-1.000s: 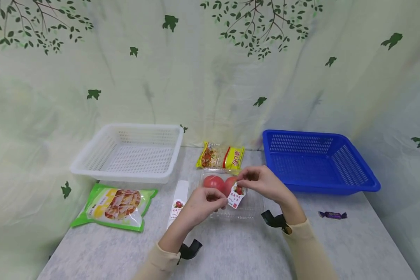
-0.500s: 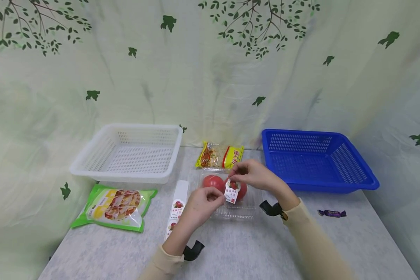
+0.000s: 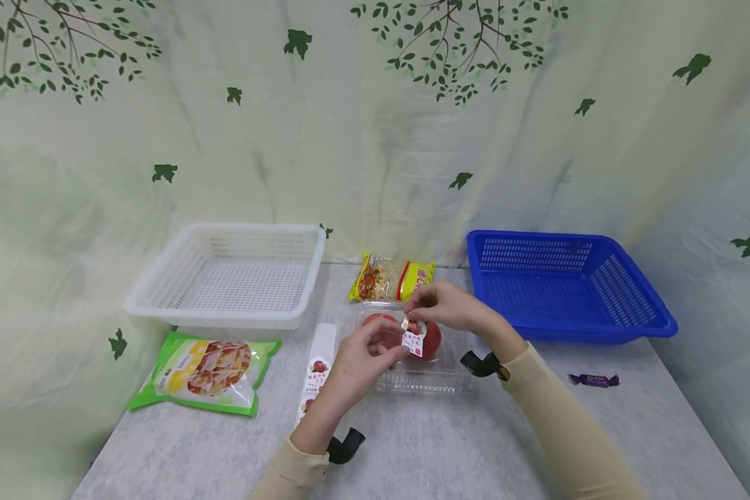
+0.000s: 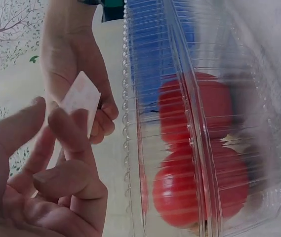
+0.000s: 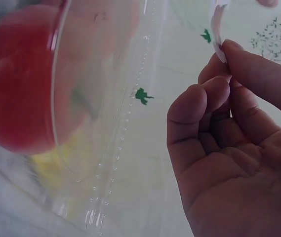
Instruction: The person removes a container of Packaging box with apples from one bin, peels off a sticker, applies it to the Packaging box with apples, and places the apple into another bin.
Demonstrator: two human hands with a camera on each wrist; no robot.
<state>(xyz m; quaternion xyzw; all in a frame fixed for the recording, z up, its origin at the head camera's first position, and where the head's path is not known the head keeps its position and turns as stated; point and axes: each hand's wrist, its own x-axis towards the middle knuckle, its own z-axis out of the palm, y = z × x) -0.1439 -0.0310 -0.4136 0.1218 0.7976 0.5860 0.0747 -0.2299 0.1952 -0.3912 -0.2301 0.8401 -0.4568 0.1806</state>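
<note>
My right hand (image 3: 453, 309) pinches a white sticker label (image 3: 414, 339) by its upper edge, between thumb and forefinger. The label, printed with red fruit and red writing, hangs above a clear plastic clamshell box (image 3: 421, 382). Inside the closed box are red tomatoes (image 4: 180, 187). My left hand (image 3: 365, 354) is at the label's left side, thumb and forefinger spread apart. In the left wrist view its fingertips (image 4: 61, 123) overlap the label; whether they touch it I cannot tell. A strip of similar labels (image 3: 317, 368) lies left of the box, partly hidden by the left wrist.
A white basket (image 3: 225, 318) stands back left and a blue basket (image 3: 575, 330) back right. Behind the box lies a yellow snack packet (image 3: 394, 279). A green food bag (image 3: 206, 373) lies at left, a purple wrapped candy (image 3: 594, 380) at right, on the grey table (image 3: 475, 444).
The right hand has moved left and slightly away from me with the label, which now hangs straighter. The left hand's thumb and fingers, closer together before, have spread beside the label.
</note>
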